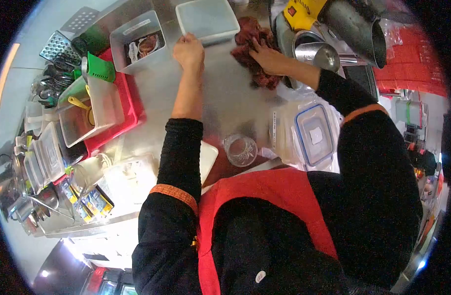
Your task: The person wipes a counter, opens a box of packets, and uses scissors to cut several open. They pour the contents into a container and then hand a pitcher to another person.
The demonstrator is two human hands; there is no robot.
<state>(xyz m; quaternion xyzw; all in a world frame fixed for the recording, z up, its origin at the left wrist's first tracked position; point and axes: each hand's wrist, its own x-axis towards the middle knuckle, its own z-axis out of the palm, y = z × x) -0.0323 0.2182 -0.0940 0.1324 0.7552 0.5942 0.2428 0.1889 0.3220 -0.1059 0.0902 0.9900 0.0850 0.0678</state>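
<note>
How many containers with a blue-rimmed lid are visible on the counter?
1. The blue-rimmed container stands on the steel counter by the person's right sleeve, beside a glass jar. Others may be hidden.

Steel surface in a busy kitchen | red tray carrying clear tubs and a green scoop | empty glass jar | blue-rimmed lidded container | metal funnel among pots
</note>
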